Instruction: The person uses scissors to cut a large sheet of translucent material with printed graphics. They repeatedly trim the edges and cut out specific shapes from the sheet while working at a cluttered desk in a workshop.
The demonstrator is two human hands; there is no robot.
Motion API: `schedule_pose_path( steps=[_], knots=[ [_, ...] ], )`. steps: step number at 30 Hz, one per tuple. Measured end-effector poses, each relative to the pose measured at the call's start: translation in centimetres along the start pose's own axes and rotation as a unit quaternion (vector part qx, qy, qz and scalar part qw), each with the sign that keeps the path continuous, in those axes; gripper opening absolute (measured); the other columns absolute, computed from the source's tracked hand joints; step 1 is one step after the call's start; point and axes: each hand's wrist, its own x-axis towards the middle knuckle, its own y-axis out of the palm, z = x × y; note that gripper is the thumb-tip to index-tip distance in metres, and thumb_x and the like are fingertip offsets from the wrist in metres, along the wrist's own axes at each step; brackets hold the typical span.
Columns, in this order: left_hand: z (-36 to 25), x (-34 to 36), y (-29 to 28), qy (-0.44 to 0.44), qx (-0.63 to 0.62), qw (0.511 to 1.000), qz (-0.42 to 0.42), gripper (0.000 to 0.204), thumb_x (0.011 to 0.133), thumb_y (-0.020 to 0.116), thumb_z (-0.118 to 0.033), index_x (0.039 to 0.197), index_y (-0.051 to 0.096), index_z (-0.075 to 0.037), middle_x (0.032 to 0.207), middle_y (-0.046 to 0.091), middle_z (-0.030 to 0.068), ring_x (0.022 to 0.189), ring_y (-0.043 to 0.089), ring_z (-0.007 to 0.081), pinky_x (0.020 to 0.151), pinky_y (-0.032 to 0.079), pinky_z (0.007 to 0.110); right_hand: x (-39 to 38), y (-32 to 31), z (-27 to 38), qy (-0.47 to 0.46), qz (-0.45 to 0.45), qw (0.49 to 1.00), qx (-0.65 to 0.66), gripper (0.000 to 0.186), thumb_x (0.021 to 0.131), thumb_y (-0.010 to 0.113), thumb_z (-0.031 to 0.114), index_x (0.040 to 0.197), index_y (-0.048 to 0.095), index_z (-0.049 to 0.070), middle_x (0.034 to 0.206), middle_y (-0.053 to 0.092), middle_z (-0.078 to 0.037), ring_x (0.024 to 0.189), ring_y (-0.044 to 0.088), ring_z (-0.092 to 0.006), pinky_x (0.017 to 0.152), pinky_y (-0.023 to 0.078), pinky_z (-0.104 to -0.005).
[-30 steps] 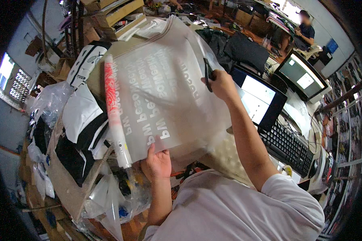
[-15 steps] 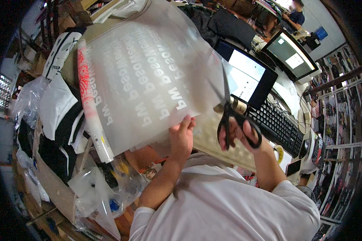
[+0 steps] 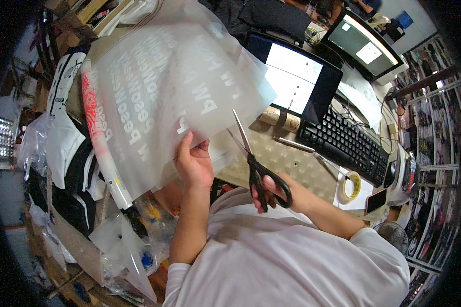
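Note:
A large translucent film sheet with rows of white mirrored lettering spreads across the table. My left hand pinches its near edge between thumb and fingers. In my right hand is a pair of black-handled scissors, my fingers through the handle loops. The blades stand a little apart, pointing away from me, by the sheet's near right edge. Whether they touch the film I cannot tell. Along the sheet's left side lies a white tube-shaped roll with a red pattern.
Right of the sheet are a dark screen device, a black keyboard, a monitor, a roll of yellowish tape and a phone. Folded black and white garments and clear plastic bags crowd the left.
The scissors have come down and left, nearer my body, and their blades are now less blurred. My left hand has shifted left with the sheet's edge, and the film has buckled. The view has shifted.

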Motion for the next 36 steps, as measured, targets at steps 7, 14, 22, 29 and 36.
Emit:
schedule_pose_path(
  steps=[7, 14, 22, 29, 36],
  knots=[
    [1.4, -0.3, -0.5, -0.011, 0.034, 0.999, -0.023, 0.026, 0.080, 0.056, -0.016, 0.103, 0.053, -0.005, 0.093, 0.059, 0.0047, 0.077, 0.055, 0.0139, 0.063, 0.044, 0.025, 3.1, 0.1, -0.6, 0.030, -0.096, 0.995, 0.026, 0.046, 0.084, 0.052, 0.046, 0.074, 0.052, 0.002, 0.059, 0.048, -0.002, 0.049, 0.048, -0.0108, 0.046, 0.041, -0.0261],
    [2.7, -0.2, -0.7, -0.111, 0.098, 0.989, 0.017, 0.025, 0.080, 0.060, -0.011, 0.101, 0.052, -0.001, 0.083, 0.059, 0.0075, 0.067, 0.056, 0.0151, 0.059, 0.045, 0.026, 2.3, 0.2, 0.2, 0.049, -0.131, 0.990, -0.004, 0.042, 0.084, 0.055, 0.041, 0.069, 0.051, 0.003, 0.053, 0.045, 0.000, 0.045, 0.046, -0.0090, 0.040, 0.035, -0.0243],
    [0.7, -0.6, -0.4, -0.174, 0.165, 0.971, -0.022, 0.020, 0.076, 0.067, -0.014, 0.090, 0.057, -0.002, 0.076, 0.058, 0.0042, 0.064, 0.054, 0.0122, 0.058, 0.043, 0.024, 5.4, 0.1, 2.6, 0.034, -0.143, 0.989, -0.030, 0.043, 0.082, 0.058, 0.044, 0.065, 0.048, 0.005, 0.051, 0.046, 0.000, 0.041, 0.045, -0.0088, 0.038, 0.036, -0.0222],
    [-0.7, -0.9, -0.8, -0.174, 0.118, 0.976, 0.053, 0.056, 0.080, 0.063, -0.011, 0.128, 0.034, -0.008, 0.082, 0.057, 0.0067, 0.065, 0.053, 0.0131, 0.053, 0.042, 0.025, 10.4, 0.0, 5.8, 0.008, -0.155, 0.984, -0.092, 0.045, 0.082, 0.056, 0.046, 0.065, 0.050, 0.005, 0.050, 0.046, -0.001, 0.040, 0.046, -0.0094, 0.038, 0.035, -0.0221],
    [-1.6, -1.3, -1.6, -0.212, 0.074, 0.974, 0.026, 0.022, 0.078, 0.064, -0.010, 0.098, 0.055, -0.005, 0.073, 0.056, 0.0038, 0.061, 0.052, 0.0118, 0.053, 0.043, 0.022, 15.9, 0.4, 9.0, -0.012, -0.179, 0.976, -0.123, 0.048, 0.081, 0.056, 0.049, 0.059, 0.049, 0.006, 0.049, 0.046, -0.002, 0.040, 0.044, -0.0103, 0.039, 0.032, -0.0238]
  ],
)
